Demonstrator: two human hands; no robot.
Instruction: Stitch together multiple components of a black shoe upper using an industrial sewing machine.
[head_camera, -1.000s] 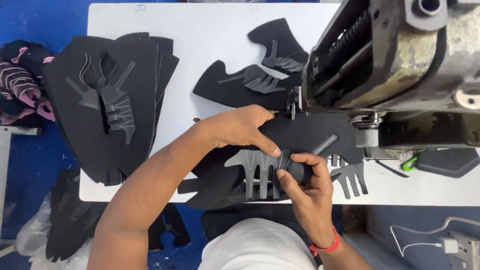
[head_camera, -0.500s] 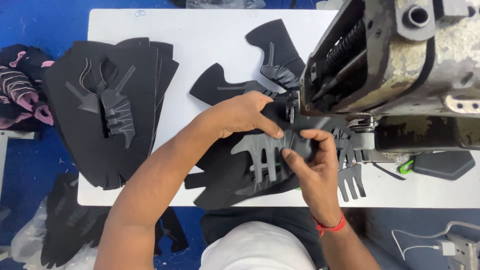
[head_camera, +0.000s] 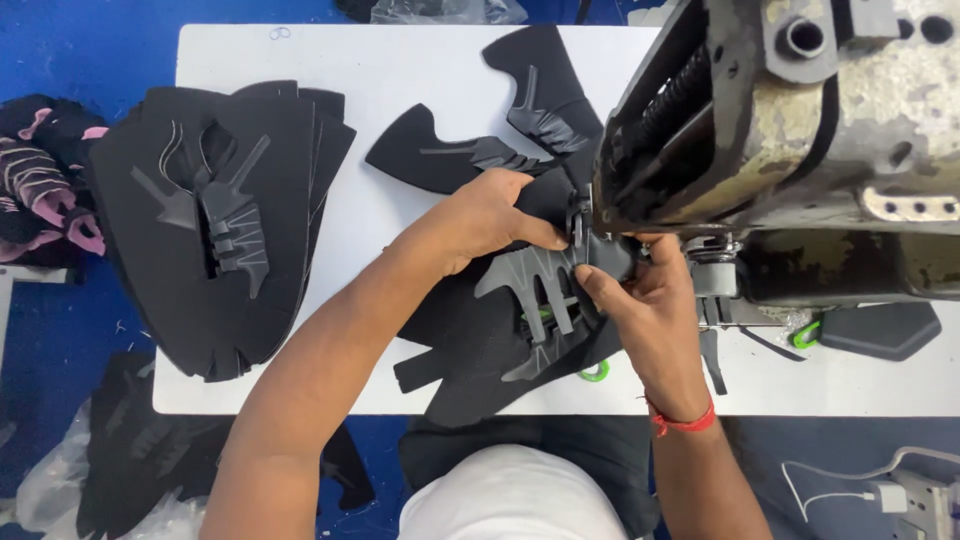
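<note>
While both hands sit at the needle end of the worn grey-and-cream industrial sewing machine (head_camera: 780, 130), we note the black fabric shoe-upper panel (head_camera: 480, 350) with its grey branching overlay (head_camera: 535, 285) lying on the white table (head_camera: 400, 130), just under the machine head. Compared with a second ago, the panel has been drawn up and to the right, so the overlay that lay clear of the machine now meets the presser-foot area; we judge the piece is being seated for stitching.

Left hand (head_camera: 485, 215): fingers curled down, pressing flat on the panel's upper edge, thumb tip beside the machine foot. Not a full grasp, more a hold-down.

Right hand (head_camera: 650, 300): fingers partly closed, pinching the overlay's right edge against the panel near the needle; a red band shows at the wrist.

Elsewhere: a stack of like black panels (head_camera: 215, 220) at the table's left, two more single black pieces (head_camera: 470, 155) above the hands, a green-handled tool (head_camera: 595, 372) partly hidden beneath the work.
</note>
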